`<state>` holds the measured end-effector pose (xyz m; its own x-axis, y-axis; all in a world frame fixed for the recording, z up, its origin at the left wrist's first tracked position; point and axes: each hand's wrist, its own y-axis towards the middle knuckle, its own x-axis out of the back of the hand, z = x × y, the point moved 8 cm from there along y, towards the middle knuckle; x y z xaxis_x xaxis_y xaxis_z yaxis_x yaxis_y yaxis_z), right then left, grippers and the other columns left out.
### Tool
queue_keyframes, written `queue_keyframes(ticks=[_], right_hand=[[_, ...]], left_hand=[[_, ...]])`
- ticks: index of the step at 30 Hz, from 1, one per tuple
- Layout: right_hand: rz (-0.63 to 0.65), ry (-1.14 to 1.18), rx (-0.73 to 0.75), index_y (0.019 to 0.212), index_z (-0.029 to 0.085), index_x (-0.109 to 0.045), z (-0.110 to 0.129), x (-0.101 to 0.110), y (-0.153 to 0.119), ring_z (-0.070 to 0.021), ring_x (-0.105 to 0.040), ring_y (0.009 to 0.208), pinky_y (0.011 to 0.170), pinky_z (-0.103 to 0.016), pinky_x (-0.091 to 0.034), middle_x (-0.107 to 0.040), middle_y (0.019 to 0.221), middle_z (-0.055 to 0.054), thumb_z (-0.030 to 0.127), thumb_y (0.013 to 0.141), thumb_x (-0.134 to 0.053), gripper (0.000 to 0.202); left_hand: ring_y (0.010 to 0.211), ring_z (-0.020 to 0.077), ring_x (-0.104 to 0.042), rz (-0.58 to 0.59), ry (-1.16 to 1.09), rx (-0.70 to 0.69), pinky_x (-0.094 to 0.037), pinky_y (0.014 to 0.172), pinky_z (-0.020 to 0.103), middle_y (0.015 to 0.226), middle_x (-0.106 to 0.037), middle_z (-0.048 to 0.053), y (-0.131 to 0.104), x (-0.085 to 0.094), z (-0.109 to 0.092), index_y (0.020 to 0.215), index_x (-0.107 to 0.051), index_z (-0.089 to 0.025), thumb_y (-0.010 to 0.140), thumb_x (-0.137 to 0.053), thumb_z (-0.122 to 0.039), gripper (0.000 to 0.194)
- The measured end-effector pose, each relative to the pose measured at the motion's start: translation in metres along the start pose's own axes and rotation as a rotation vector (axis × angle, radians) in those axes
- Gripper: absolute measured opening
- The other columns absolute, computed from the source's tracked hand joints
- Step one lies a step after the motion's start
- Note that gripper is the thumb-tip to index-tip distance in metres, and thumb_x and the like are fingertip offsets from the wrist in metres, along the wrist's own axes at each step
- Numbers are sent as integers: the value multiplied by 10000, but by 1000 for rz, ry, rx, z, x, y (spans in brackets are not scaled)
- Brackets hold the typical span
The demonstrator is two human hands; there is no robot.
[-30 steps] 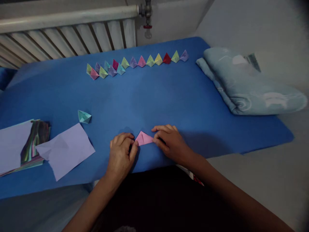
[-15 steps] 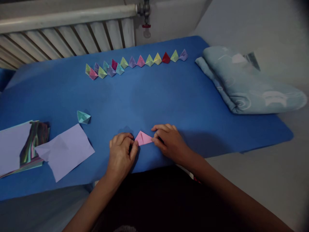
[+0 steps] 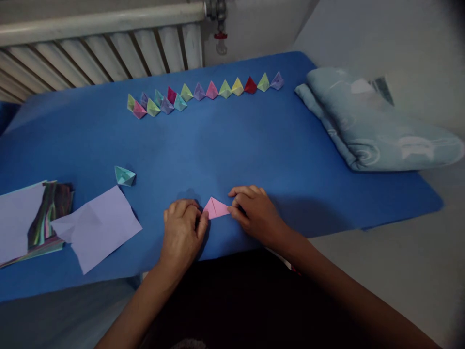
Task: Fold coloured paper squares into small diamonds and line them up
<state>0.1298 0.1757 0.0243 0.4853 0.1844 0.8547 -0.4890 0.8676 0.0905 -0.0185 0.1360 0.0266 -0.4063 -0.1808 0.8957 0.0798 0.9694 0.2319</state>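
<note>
A small folded pink paper (image 3: 217, 208) lies on the blue surface, triangular in outline with a crease line down from its peak. My left hand (image 3: 183, 228) pinches its left corner between thumb and fingers. At the opposite corner, my right hand (image 3: 254, 212) grips the paper with thumb and forefinger. To the left of my hands sits a teal paper boat (image 3: 125, 176). Closer to me on that side is a loose lilac sheet (image 3: 103, 228), its left corner on a stack of coloured paper (image 3: 18, 220).
Several coloured paper boats (image 3: 211, 90) stand in a row along the far side of the blue-covered surface (image 3: 232, 145). A folded light-blue patterned cloth (image 3: 366, 121) rests at the right. Behind the surface are a white radiator (image 3: 109, 53) and a valve (image 3: 220, 29).
The pink paper's flaps look flatter, with a narrower gap along the middle crease. Both hands keep nearly the same place, and the view has shifted very slightly.
</note>
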Motion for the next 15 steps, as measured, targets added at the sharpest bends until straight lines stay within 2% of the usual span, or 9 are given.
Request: queue_keyframes(ticks=[8,15], right_hand=[[-28,-8,14,684,181,-567,0,-1,-1,-204,-569,913,807,-352,-366,-670,1081,-66,183,851,-554,167],[-26,-4,10,698,180,-572,0,0,-1,-208,-570,938,824,-362,-370,-667,1080,-71,197,858,-550,162]], left_hand=[[903,247,-548,-34,36,-5,-405,785,401,927,-638,84,-2,0,-2,709,-573,-177,881,-532,-285,207],[893,241,-548,-164,157,-94,-386,759,379,981,-636,110,-7,5,-13,837,-601,-166,894,-540,-248,117]])
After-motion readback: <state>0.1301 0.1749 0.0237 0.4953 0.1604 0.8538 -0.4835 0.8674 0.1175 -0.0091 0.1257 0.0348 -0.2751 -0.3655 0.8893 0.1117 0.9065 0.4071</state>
